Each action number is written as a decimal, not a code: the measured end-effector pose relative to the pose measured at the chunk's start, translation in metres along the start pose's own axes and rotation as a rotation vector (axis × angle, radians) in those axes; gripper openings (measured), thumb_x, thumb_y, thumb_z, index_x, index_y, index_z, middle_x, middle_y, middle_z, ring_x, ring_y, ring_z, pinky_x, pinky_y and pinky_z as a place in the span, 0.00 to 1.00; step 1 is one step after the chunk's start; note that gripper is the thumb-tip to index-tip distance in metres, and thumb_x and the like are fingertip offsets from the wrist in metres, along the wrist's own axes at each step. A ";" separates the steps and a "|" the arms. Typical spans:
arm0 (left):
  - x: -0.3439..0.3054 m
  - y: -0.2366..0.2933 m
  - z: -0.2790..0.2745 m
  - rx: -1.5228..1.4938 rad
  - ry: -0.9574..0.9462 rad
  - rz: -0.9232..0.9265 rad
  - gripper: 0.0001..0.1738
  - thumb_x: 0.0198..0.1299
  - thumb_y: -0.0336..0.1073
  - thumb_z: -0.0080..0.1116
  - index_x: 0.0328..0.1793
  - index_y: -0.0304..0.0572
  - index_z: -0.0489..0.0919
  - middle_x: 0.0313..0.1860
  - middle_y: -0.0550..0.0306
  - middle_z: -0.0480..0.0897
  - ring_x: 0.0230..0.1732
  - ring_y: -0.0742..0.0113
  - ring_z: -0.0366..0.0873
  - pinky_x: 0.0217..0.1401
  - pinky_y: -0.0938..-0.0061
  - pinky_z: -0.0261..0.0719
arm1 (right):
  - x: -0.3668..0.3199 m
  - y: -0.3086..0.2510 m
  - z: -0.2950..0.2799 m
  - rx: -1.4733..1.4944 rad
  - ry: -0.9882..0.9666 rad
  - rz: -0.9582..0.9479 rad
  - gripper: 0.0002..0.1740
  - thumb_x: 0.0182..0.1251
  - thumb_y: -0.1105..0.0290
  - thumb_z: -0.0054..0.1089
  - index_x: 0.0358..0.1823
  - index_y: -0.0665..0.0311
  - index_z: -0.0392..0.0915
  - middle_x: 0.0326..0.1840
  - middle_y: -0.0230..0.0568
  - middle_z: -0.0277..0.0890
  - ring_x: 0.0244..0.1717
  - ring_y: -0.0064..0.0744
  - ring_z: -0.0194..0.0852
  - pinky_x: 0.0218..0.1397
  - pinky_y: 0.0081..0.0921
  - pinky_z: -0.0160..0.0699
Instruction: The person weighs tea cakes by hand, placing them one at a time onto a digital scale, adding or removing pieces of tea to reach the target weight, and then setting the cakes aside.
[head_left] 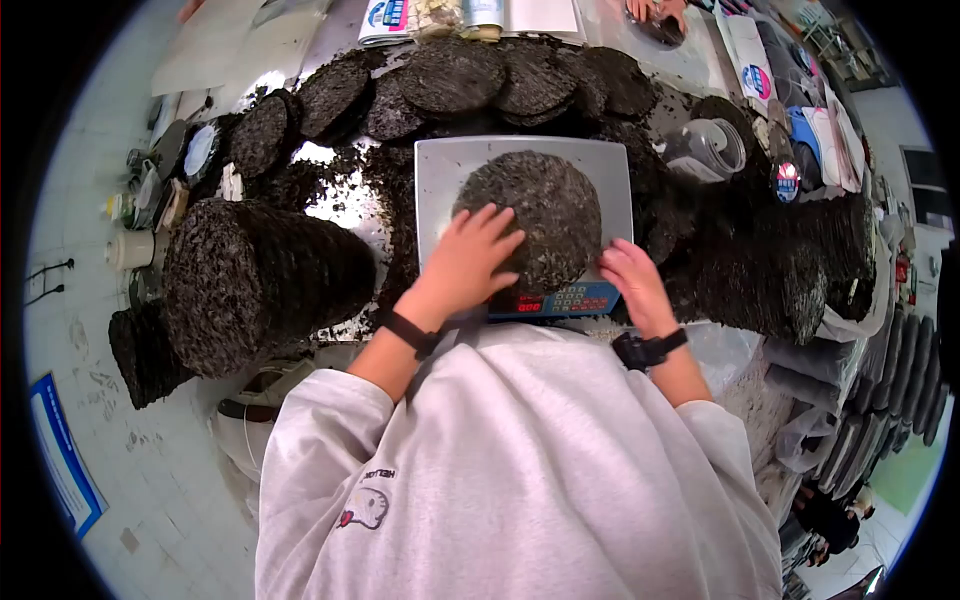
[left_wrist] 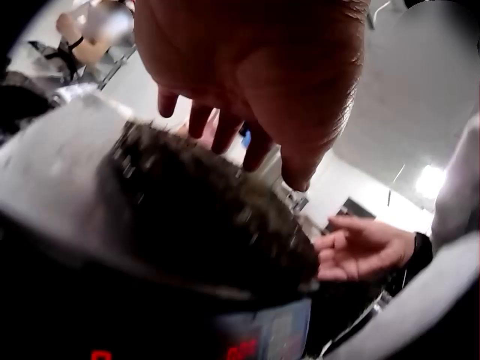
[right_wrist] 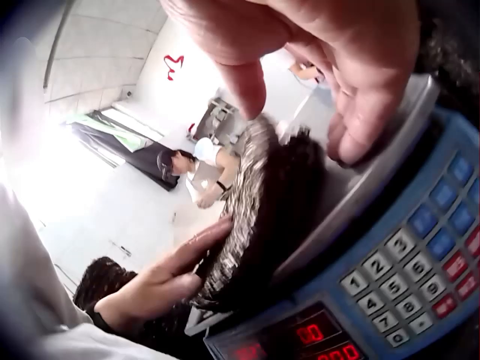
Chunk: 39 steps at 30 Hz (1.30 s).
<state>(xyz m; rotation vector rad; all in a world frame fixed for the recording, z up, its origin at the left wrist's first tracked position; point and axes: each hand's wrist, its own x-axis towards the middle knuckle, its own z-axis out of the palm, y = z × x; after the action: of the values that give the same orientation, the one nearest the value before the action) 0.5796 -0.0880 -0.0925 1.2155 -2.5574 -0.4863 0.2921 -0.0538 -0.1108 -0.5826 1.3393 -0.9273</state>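
Observation:
A round, dark cake of what looks like dried seaweed (head_left: pixel 545 215) lies on the metal pan of a blue digital scale (head_left: pixel 565 300). My left hand (head_left: pixel 468 262) rests on the cake's left side, fingers spread and fairly straight. Beside its right edge is my right hand (head_left: pixel 635 283), fingers loosely bent. In the right wrist view the right thumb (right_wrist: pixel 244 90) comes down at the cake's rim, while the fingers reach over the pan (right_wrist: pixel 375 172). Red digits glow on the scale's display (right_wrist: pixel 307 341).
A thick stack of similar cakes (head_left: pixel 260 285) lies on its side at left, with more stacks (head_left: pixel 765 280) at right. Several flat cakes (head_left: pixel 455 78) line the back. A clear plastic jar (head_left: pixel 705 150) lies right of the scale. Another person (right_wrist: pixel 210 172) is beyond the table.

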 end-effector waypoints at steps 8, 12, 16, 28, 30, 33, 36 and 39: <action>-0.017 -0.028 0.006 -0.081 0.029 -0.081 0.39 0.50 0.47 0.66 0.69 0.50 0.67 0.73 0.50 0.61 0.75 0.50 0.53 0.76 0.52 0.49 | 0.056 -0.011 0.067 -0.072 -0.090 -0.031 0.28 0.59 0.75 0.62 0.61 0.71 0.63 0.52 0.41 0.73 0.53 0.30 0.72 0.57 0.27 0.71; -0.021 -0.041 -0.001 -0.102 0.096 -0.202 0.38 0.51 0.46 0.65 0.69 0.47 0.67 0.74 0.47 0.59 0.76 0.48 0.51 0.76 0.52 0.49 | 0.085 -0.016 0.116 -0.068 0.043 -0.055 0.33 0.57 0.77 0.64 0.64 0.69 0.61 0.55 0.43 0.73 0.55 0.32 0.72 0.59 0.29 0.71; -0.044 -0.036 -0.077 -0.135 0.151 -0.303 0.40 0.50 0.43 0.67 0.69 0.42 0.65 0.74 0.42 0.58 0.76 0.45 0.52 0.75 0.51 0.49 | 0.138 -0.036 0.187 -0.051 -0.273 -0.030 0.29 0.59 0.78 0.62 0.63 0.67 0.64 0.56 0.41 0.74 0.55 0.33 0.73 0.60 0.29 0.71; -0.180 -0.011 -0.206 0.261 0.206 -0.937 0.50 0.41 0.58 0.70 0.66 0.34 0.67 0.70 0.35 0.63 0.70 0.36 0.59 0.71 0.44 0.55 | 0.367 0.000 0.387 0.340 -0.255 -0.074 0.22 0.57 0.75 0.67 0.52 0.70 0.72 0.49 0.46 0.77 0.50 0.42 0.76 0.56 0.41 0.75; -0.182 -0.024 -0.193 0.322 0.100 -0.941 0.53 0.34 0.52 0.73 0.68 0.35 0.65 0.71 0.36 0.62 0.71 0.39 0.58 0.73 0.47 0.53 | 0.400 0.040 0.384 0.210 -0.068 -0.079 0.26 0.53 0.72 0.71 0.52 0.74 0.73 0.49 0.47 0.77 0.48 0.42 0.76 0.53 0.40 0.75; -0.183 -0.028 -0.200 0.333 0.092 -0.900 0.55 0.30 0.48 0.73 0.69 0.35 0.64 0.72 0.39 0.62 0.72 0.42 0.58 0.73 0.49 0.53 | 0.335 -0.003 0.385 0.059 -0.019 0.086 0.18 0.54 0.67 0.71 0.40 0.72 0.78 0.38 0.44 0.78 0.37 0.39 0.77 0.39 0.39 0.76; -0.178 -0.022 -0.205 0.326 0.085 -0.876 0.55 0.26 0.46 0.74 0.67 0.33 0.66 0.71 0.40 0.63 0.71 0.41 0.59 0.72 0.54 0.54 | 0.249 -0.058 0.353 0.051 -0.280 0.044 0.12 0.56 0.66 0.66 0.20 0.60 0.75 0.12 0.25 0.59 0.13 0.17 0.52 0.16 0.24 0.49; -0.184 -0.027 -0.202 0.384 0.083 -0.693 0.43 0.49 0.43 0.65 0.72 0.36 0.63 0.73 0.44 0.62 0.72 0.41 0.57 0.72 0.54 0.56 | 0.193 -0.081 0.279 -0.043 -0.564 -0.108 0.39 0.57 0.68 0.67 0.68 0.73 0.60 0.64 0.53 0.67 0.63 0.40 0.67 0.65 0.33 0.67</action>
<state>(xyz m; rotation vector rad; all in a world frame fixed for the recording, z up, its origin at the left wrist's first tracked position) 0.7875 0.0033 0.0617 2.2157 -2.1584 -0.0553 0.5406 -0.2987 -0.1033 -0.8809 0.8264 -0.7446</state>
